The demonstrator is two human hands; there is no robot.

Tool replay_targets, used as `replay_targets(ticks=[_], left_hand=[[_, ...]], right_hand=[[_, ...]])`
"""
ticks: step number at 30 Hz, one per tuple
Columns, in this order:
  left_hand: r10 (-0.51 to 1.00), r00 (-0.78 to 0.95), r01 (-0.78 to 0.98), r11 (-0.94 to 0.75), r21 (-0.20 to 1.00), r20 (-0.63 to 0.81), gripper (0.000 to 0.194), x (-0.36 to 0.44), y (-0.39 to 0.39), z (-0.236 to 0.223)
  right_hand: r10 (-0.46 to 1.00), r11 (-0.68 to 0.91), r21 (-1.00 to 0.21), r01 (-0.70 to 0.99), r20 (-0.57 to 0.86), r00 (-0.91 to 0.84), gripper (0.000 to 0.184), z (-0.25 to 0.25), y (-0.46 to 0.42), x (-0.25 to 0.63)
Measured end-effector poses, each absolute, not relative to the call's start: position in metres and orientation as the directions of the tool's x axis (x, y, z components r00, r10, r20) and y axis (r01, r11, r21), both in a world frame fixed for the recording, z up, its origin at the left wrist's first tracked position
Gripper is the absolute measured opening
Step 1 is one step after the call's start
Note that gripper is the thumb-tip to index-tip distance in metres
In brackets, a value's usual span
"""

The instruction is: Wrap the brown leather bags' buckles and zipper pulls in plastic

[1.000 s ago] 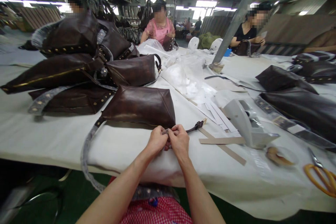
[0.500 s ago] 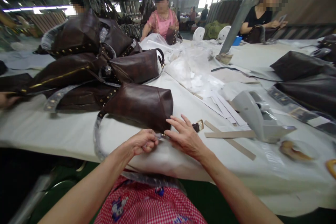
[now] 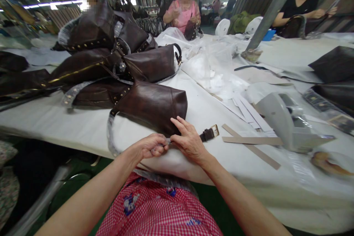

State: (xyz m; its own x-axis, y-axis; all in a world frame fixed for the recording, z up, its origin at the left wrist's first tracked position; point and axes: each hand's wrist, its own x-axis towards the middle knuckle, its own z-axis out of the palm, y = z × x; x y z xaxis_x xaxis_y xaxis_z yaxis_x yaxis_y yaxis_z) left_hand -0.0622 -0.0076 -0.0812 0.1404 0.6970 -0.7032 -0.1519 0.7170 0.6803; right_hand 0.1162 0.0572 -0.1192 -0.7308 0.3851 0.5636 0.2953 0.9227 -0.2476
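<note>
A dark brown leather bag (image 3: 155, 105) lies on the white-covered table just beyond my hands. My left hand (image 3: 153, 146) is closed around a strap, with a bit of clear plastic wrapping (image 3: 168, 141) showing at its fingertips. Right beside it, my right hand (image 3: 188, 140) bends over the same strap, thumb and fingers at it, the other fingers extended towards the bag's lower corner. From under that hand, the dark strap end (image 3: 206, 135) runs out to the right with a gold buckle (image 3: 215, 131). Another plastic-wrapped strap (image 3: 111, 132) loops down from the bag's left side.
More brown bags (image 3: 91, 29) are piled at the left. Plastic film (image 3: 210, 59) and paper strips (image 3: 246, 112) lie mid-table. Brown strips (image 3: 251, 140) cross near a grey tape dispenser (image 3: 290, 121). A slanted post (image 3: 269, 14) rises behind; co-workers sit across the table.
The view has shifted, moving the scene. My right hand's spread fingers have drawn in onto the strap beside my left hand. More of the buckle end shows. The co-worker in pink has raised a hand.
</note>
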Motion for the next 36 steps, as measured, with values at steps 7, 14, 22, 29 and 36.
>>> replay_targets(ticks=[7, 14, 22, 29, 36], left_hand=[[0.955, -0.100, 0.611, 0.281, 0.740, -0.281, 0.013, -0.048, -0.018, -0.072], [0.972, -0.116, 0.964, 0.160, 0.212, -0.204, 0.023, -0.031, -0.018, -0.068], [0.974, -0.112, 0.944, 0.167, 0.286, -0.197, 0.024, -0.031, -0.018, -0.075], [0.972, -0.123, 0.948, 0.175, 0.264, -0.201, 0.020, -0.032, -0.017, -0.075], [0.973, -0.115, 0.778, 0.212, 0.591, -0.198, 0.012, -0.041, -0.012, -0.083]], right_hand=[[0.413, 0.911, -0.248, 0.331, 0.555, -0.722, 0.010, -0.126, 0.057, 0.108], [0.430, 0.902, -0.305, 0.305, 0.594, -0.679, 0.010, -0.130, 0.059, 0.108], [0.427, 0.891, -0.401, 0.215, 0.572, -0.700, 0.025, -0.116, 0.067, 0.115], [0.390, 0.910, -0.360, 0.204, 0.582, -0.714, 0.018, -0.121, 0.068, 0.113], [0.269, 0.957, -0.238, 0.164, 0.531, -0.803, 0.024, -0.124, 0.067, 0.118]])
